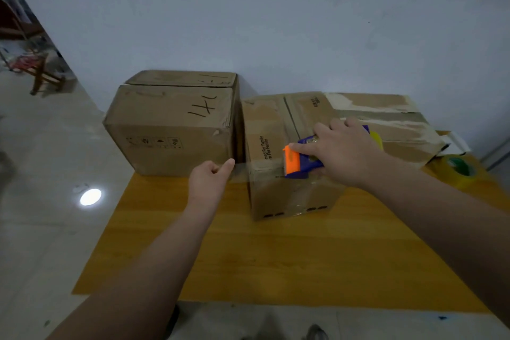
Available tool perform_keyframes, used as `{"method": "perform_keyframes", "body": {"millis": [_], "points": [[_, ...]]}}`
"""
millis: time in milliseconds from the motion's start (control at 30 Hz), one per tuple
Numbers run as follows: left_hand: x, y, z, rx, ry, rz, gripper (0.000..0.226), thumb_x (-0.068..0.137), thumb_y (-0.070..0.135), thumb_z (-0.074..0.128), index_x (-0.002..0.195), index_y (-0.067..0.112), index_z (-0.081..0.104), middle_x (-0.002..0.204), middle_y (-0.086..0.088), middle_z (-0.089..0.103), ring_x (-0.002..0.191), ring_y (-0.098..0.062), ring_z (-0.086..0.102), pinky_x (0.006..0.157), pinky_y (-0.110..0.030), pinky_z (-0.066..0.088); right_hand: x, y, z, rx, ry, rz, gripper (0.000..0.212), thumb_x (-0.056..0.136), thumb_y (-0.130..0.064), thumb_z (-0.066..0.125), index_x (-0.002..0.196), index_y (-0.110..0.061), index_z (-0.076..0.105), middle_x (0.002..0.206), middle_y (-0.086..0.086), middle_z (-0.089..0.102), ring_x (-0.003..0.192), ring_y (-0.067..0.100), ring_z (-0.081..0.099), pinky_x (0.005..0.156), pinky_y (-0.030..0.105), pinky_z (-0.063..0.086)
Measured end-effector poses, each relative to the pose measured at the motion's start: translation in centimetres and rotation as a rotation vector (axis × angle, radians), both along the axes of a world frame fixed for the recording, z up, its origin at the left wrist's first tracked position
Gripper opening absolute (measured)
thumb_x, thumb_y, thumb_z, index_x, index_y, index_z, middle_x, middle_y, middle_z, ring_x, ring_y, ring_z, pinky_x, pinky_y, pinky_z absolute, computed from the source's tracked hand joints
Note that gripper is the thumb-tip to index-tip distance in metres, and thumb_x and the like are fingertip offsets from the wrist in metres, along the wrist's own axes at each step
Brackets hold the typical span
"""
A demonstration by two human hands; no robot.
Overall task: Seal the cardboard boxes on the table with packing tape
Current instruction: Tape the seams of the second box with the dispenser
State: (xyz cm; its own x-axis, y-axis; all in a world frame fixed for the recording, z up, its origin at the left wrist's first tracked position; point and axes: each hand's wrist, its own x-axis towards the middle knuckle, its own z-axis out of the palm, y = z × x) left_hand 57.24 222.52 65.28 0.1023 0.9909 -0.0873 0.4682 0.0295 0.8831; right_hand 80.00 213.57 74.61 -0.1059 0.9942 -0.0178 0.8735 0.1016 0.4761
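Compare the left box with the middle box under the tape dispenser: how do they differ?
The left box is taller, with handwritten marks on top; the middle box is lower, with printed text. The right hand holds a tape dispenser on the middle box; the left box has no tool on it. Both are brown cardboard on the table.

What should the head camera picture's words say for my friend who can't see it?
A right hand holds a blue and orange tape dispenser on the middle cardboard box while the left hand pinches the clear tape end. A bigger box stands left and a tape roll lies right on the yellow table.
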Motion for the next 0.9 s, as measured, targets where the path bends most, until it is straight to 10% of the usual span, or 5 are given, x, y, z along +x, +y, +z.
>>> {"method": "perform_keyframes", "body": {"millis": [533, 900], "points": [[1.5, 0.8, -3.2, 0.020, 0.081, 0.040, 0.042, 0.090, 0.045, 0.057, 0.065, 0.015, 0.041, 0.056, 0.002, 0.041, 0.049, -0.013, 0.036, 0.047, -0.027, 0.029, -0.1, 1.6, -0.2, -0.108, 0.064, -0.075, 0.059, 0.089, -0.054, 0.052, 0.141, -0.050, 0.025, 0.124, 0.004, 0.048, 0.111, 0.029, 0.047, 0.090, 0.046, 0.036], [4.4, -0.1, -5.6, -0.619, -0.177, 0.057, 0.067, 0.079, 0.071, 0.050, 0.106, 0.010, 0.057, 0.082, -0.018, 0.058, 0.062, -0.017, 0.044, 0.044, -0.026, 0.036, -0.2, 2.0, 0.3, -0.156, 0.090, -0.100, 0.057, 0.089, -0.055, 0.052, 0.140, -0.051, 0.028, 0.121, 0.005, 0.048, 0.111, 0.031, 0.047, 0.091, 0.048, 0.035]]}}
